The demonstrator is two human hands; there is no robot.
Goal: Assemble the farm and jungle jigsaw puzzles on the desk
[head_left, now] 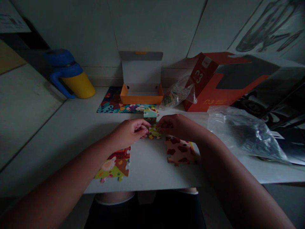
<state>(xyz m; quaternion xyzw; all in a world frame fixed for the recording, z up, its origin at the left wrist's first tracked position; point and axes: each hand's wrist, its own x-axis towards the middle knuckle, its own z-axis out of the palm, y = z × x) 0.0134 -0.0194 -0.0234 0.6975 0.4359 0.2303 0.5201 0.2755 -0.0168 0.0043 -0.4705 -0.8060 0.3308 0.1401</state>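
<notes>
The left hand (pixel 127 133) and right hand (pixel 176 126) were both curled, fingertips closed in at a small yellow-green puzzle piece (pixel 154 132) on the white table (pixel 71 140) — firm hold could not be confirmed. The piece was judged light, stiff card, best taken by its edges. A teal puzzle piece (pixel 150 113) lay just far of it; a puzzle section (pixel 114 165) lay near left, a brown-spotted section (pixel 179 151) near right — an orange box tray (pixel 141 98) beyond.

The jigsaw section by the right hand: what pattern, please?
The jigsaw section is peach with dark red blotches; best in head view.
</notes>
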